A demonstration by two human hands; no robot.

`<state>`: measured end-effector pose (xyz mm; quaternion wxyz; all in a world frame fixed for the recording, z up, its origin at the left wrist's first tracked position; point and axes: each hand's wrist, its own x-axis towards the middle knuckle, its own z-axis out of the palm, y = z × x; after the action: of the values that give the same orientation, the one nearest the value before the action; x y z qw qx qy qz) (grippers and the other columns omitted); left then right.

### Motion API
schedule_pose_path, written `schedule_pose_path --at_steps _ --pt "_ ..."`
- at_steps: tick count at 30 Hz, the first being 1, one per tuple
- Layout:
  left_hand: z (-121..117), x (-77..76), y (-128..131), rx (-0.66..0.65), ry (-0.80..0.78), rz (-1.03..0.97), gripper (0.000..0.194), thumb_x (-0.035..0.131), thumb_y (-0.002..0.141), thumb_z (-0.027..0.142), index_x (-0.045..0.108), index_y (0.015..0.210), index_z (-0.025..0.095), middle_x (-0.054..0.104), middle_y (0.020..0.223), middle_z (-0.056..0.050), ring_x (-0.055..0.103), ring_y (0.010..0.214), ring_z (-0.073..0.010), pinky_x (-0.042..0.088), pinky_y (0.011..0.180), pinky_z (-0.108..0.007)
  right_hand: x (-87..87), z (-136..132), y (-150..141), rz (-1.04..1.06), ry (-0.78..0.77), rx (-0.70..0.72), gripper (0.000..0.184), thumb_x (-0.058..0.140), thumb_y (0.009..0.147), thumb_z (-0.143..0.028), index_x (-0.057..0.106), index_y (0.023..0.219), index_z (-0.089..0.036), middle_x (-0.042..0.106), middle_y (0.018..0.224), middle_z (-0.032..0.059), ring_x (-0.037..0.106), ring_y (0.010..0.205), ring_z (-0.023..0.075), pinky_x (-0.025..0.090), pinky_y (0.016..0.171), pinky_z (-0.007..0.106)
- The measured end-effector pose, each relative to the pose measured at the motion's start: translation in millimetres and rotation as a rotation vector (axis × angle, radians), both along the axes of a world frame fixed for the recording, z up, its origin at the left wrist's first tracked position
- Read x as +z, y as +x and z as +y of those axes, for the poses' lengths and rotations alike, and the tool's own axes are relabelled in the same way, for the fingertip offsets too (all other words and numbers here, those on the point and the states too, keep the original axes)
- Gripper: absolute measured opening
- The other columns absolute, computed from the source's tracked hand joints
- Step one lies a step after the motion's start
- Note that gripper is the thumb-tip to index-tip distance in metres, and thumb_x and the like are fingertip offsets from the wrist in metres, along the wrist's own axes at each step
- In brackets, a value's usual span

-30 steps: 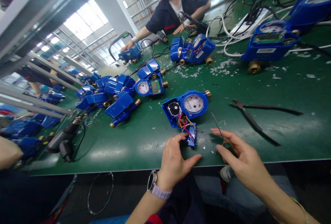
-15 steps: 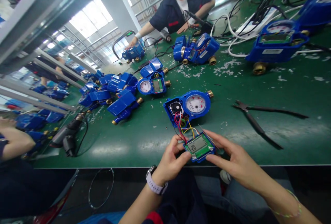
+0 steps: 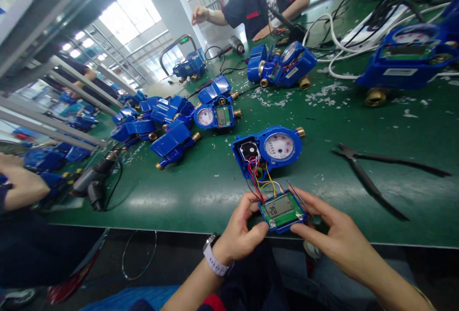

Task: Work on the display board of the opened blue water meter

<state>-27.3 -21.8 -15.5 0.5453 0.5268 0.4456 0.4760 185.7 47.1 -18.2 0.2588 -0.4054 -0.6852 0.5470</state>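
Both my hands hold a small green circuit board with an LCD display in a blue plastic frame (image 3: 281, 211), its screen facing up. My left hand (image 3: 242, 225) grips its left edge. My right hand (image 3: 332, 237) holds its right edge and also pinches a thin metal pick or tweezers (image 3: 299, 200). Red, yellow and blue wires run from the board to an opened blue water meter with a brass fitting (image 3: 278, 147), which lies on the green bench just beyond my hands. Its dial shows, and a small round black part sits in its open side.
Black-handled pliers (image 3: 373, 174) lie to the right on the green bench mat (image 3: 201, 196). Several blue meters, plastic scraps, a power strip (image 3: 376, 24) and tangled cables fill the bench. A co-worker (image 3: 267, 0) sits across it, and a hot-glue gun (image 3: 91, 182) lies at left.
The display board has gone from lying by the meter, gripped by neither hand, to being lifted and turned screen-up between both hands. The wires now stretch from it, and the view has shifted slightly.
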Motion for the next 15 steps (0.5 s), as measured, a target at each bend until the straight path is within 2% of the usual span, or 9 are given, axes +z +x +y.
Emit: schedule_pose_path --at_steps 5,7,10,12,15 --pt "-1 -2.3 0 0.02 -0.018 -0.016 0.04 0.06 0.094 0.033 0.039 0.124 0.015 0.053 0.124 -0.014 0.054 0.112 -0.0194 0.043 0.09 -0.028 0.0 -2 -4 -0.012 0.008 -0.026 0.066 0.064 0.081 -0.048 0.054 0.139 -0.017 0.062 0.121 0.0104 0.064 0.107 0.0194 0.054 0.094 0.03" --pt "0 -1.2 0 0.013 -0.015 -0.024 0.04 0.059 0.094 0.032 0.039 0.124 0.015 0.054 0.123 -0.014 0.054 0.113 -0.0193 0.043 0.09 -0.027 2.0 -6 -8 0.013 -0.02 -0.084 0.069 0.066 0.078 -0.049 0.056 0.138 -0.016 0.064 0.113 0.0127 0.065 0.101 0.0213 0.056 0.089 0.033" --pt "1 1.4 0 -0.005 0.037 -0.031 0.04 0.061 0.093 0.03 0.04 0.125 0.017 0.055 0.124 -0.011 0.055 0.113 -0.0166 0.042 0.094 -0.025 5.5 -14 -14 0.063 -0.076 -0.173 0.071 0.067 0.076 -0.05 0.056 0.137 -0.016 0.066 0.102 0.0128 0.065 0.091 0.0206 0.057 0.079 0.032" --pt "1 2.0 0 0.0 0.071 -0.002 0.053 0.07 0.086 0.031 0.041 0.128 0.018 0.055 0.124 -0.009 0.055 0.113 -0.0157 0.041 0.097 -0.025 8.1 -19 -16 0.091 -0.121 -0.204 0.073 0.068 0.075 -0.052 0.056 0.137 -0.015 0.066 0.097 0.0123 0.064 0.084 0.0189 0.057 0.072 0.03" --pt "1 -0.7 3 0.043 0.088 0.136 0.085 0.086 0.066 0.038 0.038 0.132 0.018 0.055 0.127 -0.011 0.056 0.116 -0.0205 0.043 0.099 -0.029 14.5 -26 -17 0.133 -0.211 -0.226 0.077 0.069 0.073 -0.055 0.055 0.138 -0.015 0.064 0.091 0.0114 0.06 0.071 0.0153 0.053 0.061 0.026"
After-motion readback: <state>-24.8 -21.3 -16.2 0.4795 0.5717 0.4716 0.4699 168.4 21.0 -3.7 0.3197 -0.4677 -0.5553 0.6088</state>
